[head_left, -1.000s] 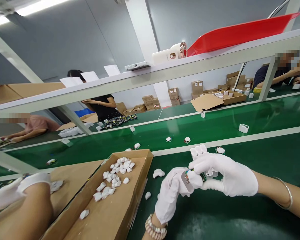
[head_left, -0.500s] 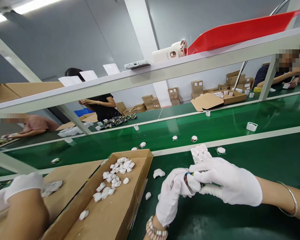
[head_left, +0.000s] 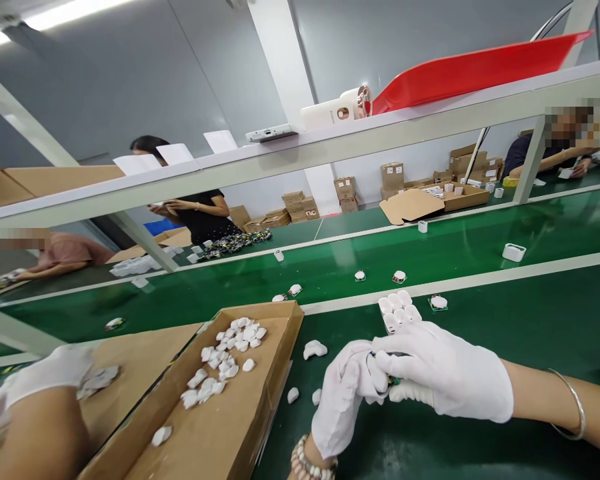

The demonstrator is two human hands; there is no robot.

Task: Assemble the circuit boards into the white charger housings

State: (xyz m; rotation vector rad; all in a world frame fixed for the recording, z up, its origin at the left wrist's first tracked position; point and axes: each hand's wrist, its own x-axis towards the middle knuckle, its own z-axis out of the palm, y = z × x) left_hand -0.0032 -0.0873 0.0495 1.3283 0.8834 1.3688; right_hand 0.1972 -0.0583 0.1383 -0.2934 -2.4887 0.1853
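Observation:
Both my hands wear white cloth gloves and meet above the green work surface. Between them is a small circuit board (head_left: 393, 381), of which only a green edge with parts shows under the fingers. My left hand (head_left: 343, 393) is closed round one side of it. From the right, my right hand (head_left: 445, 373) pinches it with fingers and thumb. The rest of the board is hidden by the gloves. Just beyond my right hand stands a group of white plastic housings (head_left: 399, 311). Several white soft lumps (head_left: 315, 349) lie left of my left hand.
A cardboard tray (head_left: 180, 440) with many white lumps sits on my left, beside a co-worker's gloved hand (head_left: 55, 367). A green conveyor belt (head_left: 330, 263) carries boards and a white housing (head_left: 514, 252). Overhead runs a shelf (head_left: 260, 160) with a red scoop-like piece (head_left: 470, 73).
My fingers have closed further over the board, so less of it shows. Boards and housings on the belt have shifted right. The view has turned slightly.

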